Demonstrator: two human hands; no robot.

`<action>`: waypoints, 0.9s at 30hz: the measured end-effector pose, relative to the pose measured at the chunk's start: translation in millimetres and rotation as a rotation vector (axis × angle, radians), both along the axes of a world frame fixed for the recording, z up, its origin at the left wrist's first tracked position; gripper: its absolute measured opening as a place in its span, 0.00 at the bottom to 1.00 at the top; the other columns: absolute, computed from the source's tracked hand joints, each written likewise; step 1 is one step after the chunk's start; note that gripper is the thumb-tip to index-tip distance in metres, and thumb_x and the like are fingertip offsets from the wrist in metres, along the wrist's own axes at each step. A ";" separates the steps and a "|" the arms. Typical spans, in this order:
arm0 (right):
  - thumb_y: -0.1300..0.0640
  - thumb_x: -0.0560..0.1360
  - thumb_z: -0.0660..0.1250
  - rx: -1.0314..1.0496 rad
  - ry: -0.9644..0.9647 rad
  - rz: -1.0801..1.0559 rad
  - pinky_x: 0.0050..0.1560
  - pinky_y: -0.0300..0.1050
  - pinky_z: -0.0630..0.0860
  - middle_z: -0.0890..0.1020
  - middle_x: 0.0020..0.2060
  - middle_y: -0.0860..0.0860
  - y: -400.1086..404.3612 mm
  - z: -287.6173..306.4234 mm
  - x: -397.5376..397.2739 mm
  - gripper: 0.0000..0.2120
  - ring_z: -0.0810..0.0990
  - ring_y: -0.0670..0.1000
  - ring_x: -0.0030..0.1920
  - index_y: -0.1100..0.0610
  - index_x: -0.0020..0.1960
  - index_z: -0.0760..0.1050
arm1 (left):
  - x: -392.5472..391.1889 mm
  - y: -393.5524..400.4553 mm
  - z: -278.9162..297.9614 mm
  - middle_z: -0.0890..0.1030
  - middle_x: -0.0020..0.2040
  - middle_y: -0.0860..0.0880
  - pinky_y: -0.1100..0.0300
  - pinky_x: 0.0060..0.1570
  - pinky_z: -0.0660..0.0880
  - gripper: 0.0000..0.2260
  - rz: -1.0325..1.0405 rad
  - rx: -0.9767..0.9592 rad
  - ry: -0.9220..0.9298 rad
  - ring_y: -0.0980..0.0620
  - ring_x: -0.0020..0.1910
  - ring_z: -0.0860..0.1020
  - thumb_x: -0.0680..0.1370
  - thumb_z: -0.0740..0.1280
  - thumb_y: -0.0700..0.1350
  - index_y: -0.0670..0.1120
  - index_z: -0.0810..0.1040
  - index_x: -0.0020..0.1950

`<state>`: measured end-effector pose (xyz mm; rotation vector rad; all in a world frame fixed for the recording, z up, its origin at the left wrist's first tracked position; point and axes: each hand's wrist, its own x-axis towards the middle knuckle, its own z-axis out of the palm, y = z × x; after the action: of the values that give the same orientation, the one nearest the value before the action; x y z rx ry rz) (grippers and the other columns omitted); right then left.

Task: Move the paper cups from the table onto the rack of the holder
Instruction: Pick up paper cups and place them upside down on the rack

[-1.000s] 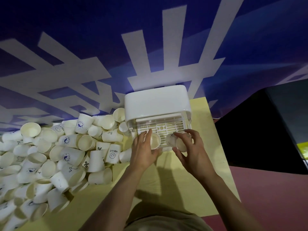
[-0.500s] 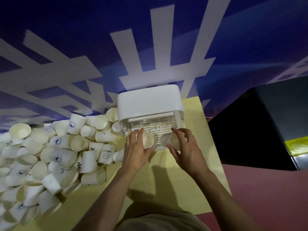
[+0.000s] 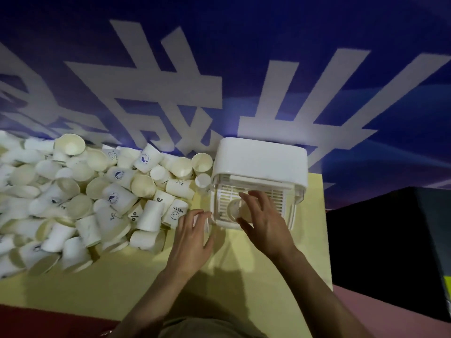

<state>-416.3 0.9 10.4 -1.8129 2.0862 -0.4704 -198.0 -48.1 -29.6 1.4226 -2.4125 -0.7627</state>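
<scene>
Since half a sec ago, left hand [image 3: 192, 234] is off the rack, now over the table [image 3: 122, 284] by the cup pile [image 3: 80, 198], fingers loosely spread, holding nothing I can make out. Right hand [image 3: 264, 222] stays at the holder [image 3: 261, 164], fingers curled round a cup [image 3: 235, 211] on its rack [image 3: 225, 197]. Cups look light, thin, easy to crush; grip w/ soft pinch round the wall near rim.

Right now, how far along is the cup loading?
Barely started. The holder shows only one paper cup over its rack, with the right hand on it in a loose grip. The left hand hovers empty near the holder's left edge. Left to do: nearly everything, since the big pile of cups covers the table.
</scene>
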 end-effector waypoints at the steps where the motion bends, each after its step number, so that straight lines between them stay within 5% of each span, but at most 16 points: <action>1: 0.49 0.78 0.72 0.023 0.013 0.008 0.58 0.53 0.79 0.72 0.69 0.55 -3.9 -1.5 0.7 0.30 0.74 0.57 0.66 0.54 0.76 0.68 | 5.1 0.3 -0.8 0.69 0.67 0.50 0.50 0.64 0.73 0.22 0.015 -0.003 0.012 0.48 0.65 0.69 0.76 0.70 0.49 0.50 0.72 0.70; 12: 0.46 0.77 0.73 0.299 0.021 0.035 0.55 0.53 0.80 0.69 0.73 0.51 -25.2 -37.8 4.2 0.32 0.76 0.57 0.67 0.51 0.77 0.67 | 48.8 3.4 -3.1 0.70 0.67 0.48 0.47 0.66 0.72 0.20 0.116 -0.011 0.016 0.46 0.67 0.68 0.76 0.72 0.45 0.48 0.75 0.67; 16: 0.45 0.76 0.74 0.269 0.014 0.021 0.54 0.54 0.81 0.69 0.73 0.52 -26.8 -47.7 11.8 0.33 0.74 0.57 0.68 0.50 0.77 0.67 | 67.2 -1.7 -0.3 0.70 0.67 0.46 0.44 0.66 0.72 0.23 0.202 -0.033 -0.024 0.43 0.67 0.68 0.74 0.74 0.43 0.47 0.75 0.68; 21: 0.47 0.74 0.77 0.228 0.039 0.012 0.69 0.56 0.73 0.71 0.73 0.56 -23.2 -48.6 18.9 0.36 0.70 0.60 0.72 0.55 0.77 0.68 | 91.9 -16.6 -3.2 0.68 0.69 0.42 0.40 0.64 0.71 0.29 0.380 -0.042 -0.104 0.39 0.67 0.68 0.72 0.76 0.44 0.45 0.72 0.71; 27: 0.53 0.75 0.75 -0.059 0.167 0.018 0.63 0.57 0.77 0.79 0.63 0.55 4.7 -38.8 30.9 0.21 0.75 0.61 0.64 0.58 0.66 0.76 | 103.7 -27.6 -19.7 0.66 0.72 0.38 0.37 0.64 0.68 0.38 0.433 0.039 -0.206 0.35 0.69 0.67 0.71 0.78 0.47 0.44 0.65 0.76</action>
<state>-385.4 5.6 -28.4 -1.9645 2.1833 -0.3915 -94.3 -75.7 -49.3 2.0313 -2.1083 -0.5816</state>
